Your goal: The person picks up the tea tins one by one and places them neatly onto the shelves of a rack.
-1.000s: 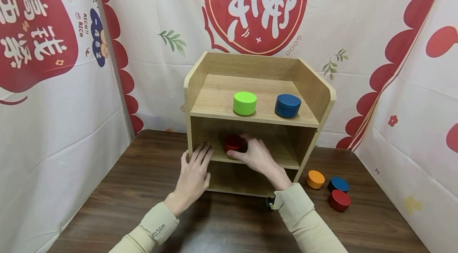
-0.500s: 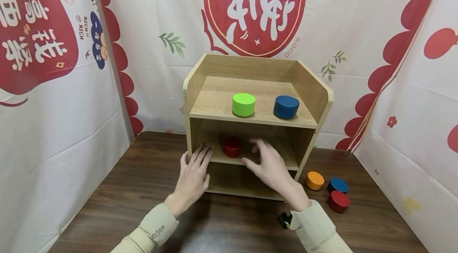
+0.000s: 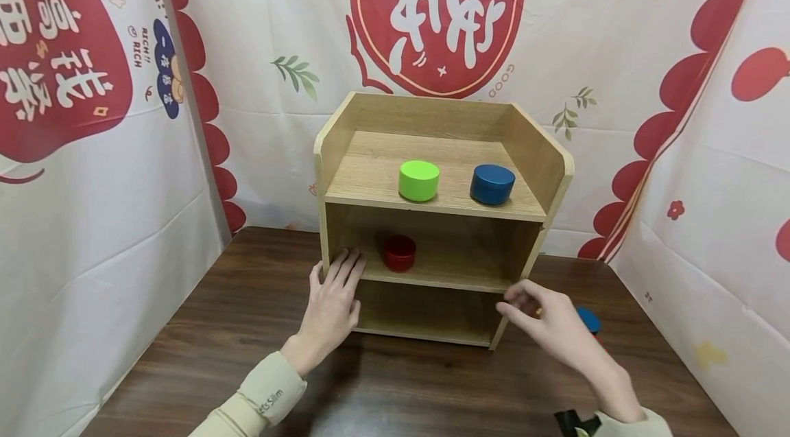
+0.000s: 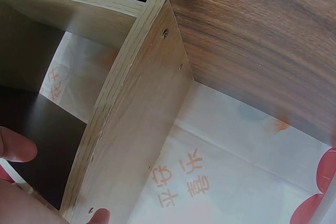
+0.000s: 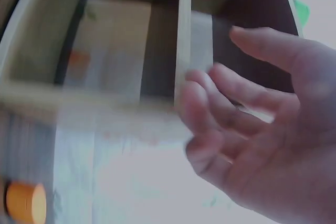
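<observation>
A small wooden shelf unit [image 3: 432, 280] stands on the table. My left hand [image 3: 330, 306] grips its left side panel [image 4: 136, 103], with fingers on both sides of the panel. My right hand [image 3: 552, 324] is by the unit's lower right front, fingers loosely bent, holding nothing. On the middle board sits a round red tin [image 3: 400, 254], apart from both hands. On the top board stand a lime-green tin [image 3: 418, 181] and a blue tin [image 3: 492, 184]. An orange tin [image 5: 26, 203] is mostly hidden behind my right hand in the head view.
Right of the unit, a second blue tin [image 3: 589, 320] shows behind my right hand, with only a sliver of another red tin [image 3: 597, 339]. The brown wooden table [image 3: 420, 396] meets printed cloth walls [image 3: 259, 169] at the back and sides.
My right hand has let go of the red tin on the middle board and moved right, out of the unit. The red tin stays there; my left hand stays on the panel.
</observation>
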{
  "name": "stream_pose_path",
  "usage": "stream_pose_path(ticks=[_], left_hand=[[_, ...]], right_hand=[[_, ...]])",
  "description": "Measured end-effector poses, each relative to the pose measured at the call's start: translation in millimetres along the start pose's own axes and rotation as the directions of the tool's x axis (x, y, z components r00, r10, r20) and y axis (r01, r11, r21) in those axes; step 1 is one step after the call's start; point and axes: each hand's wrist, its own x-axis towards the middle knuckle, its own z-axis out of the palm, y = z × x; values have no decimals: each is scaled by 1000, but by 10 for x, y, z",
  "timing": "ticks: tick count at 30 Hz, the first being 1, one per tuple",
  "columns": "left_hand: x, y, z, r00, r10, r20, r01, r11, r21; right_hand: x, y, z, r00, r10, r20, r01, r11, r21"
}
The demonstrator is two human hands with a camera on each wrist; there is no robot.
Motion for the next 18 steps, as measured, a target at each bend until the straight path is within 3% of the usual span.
stream_pose_path(ticks=[4, 6, 12, 14, 18], left_hand=[[-2, -9, -4, 1000, 0, -7, 0, 1000, -5], [-3, -13, -7, 1000, -8, -2, 8, 1000, -11], [-6, -12, -12, 1000, -13, 22, 13, 1000, -2], [-5, -8, -9, 1000, -8, 25, 7, 1000, 5], [-4, 1, -2, 1000, -4, 18, 4, 1000, 3]], right_hand=[[-67, 270, -128, 998, 52, 30, -51, 998, -35], [-53, 429, -129, 997, 80, 10, -79, 995, -60], [12, 969, 73, 985, 173, -11, -173, 977, -124], [25, 1117, 153, 972, 233, 35, -227, 965, -129], [61, 1313, 279, 922, 365, 130, -351, 929, -117]])
